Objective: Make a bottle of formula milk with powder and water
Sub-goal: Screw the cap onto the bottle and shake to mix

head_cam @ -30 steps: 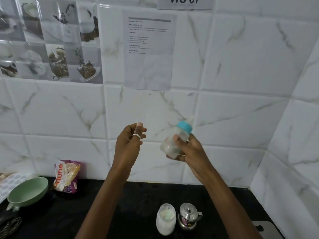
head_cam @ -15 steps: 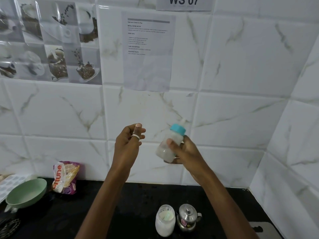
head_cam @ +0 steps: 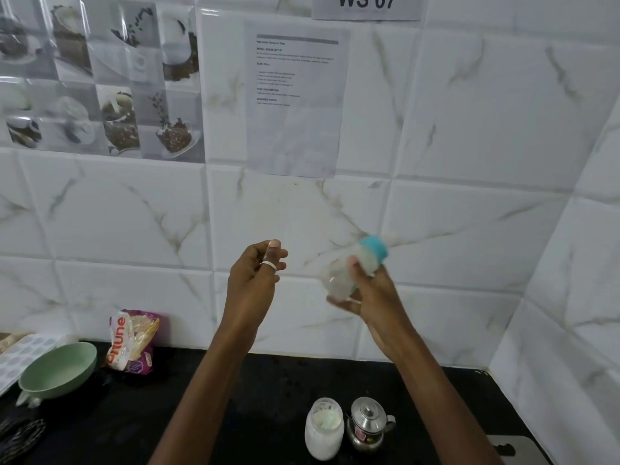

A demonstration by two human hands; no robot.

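jar (head_cam: 324, 429) left of kettle (head_cam: 368, 425), touching

At 12 o'clock, on a white sign (head_cam: 367, 5) stuck to the wall tiles (head_cam: 469, 112): "WS 07" in bold dark letters, tops cut by the frame edge. Just below, toward 11 o'clock, on a printed sheet (head_cam: 295, 129): small headings "TASK GOAL", "TASK DESCRIPTION", "REQUIRED PROPS"; body lines too small to read. At 8 o'clock, on a crumpled packet (head_cam: 132, 344) standing on the bench (head_cam: 235, 414): orange letters "ortune", running sideways. Between 5 and 6 o'clock, on the steel kettle (head_cam: 367, 426): a red sticker, illegible.
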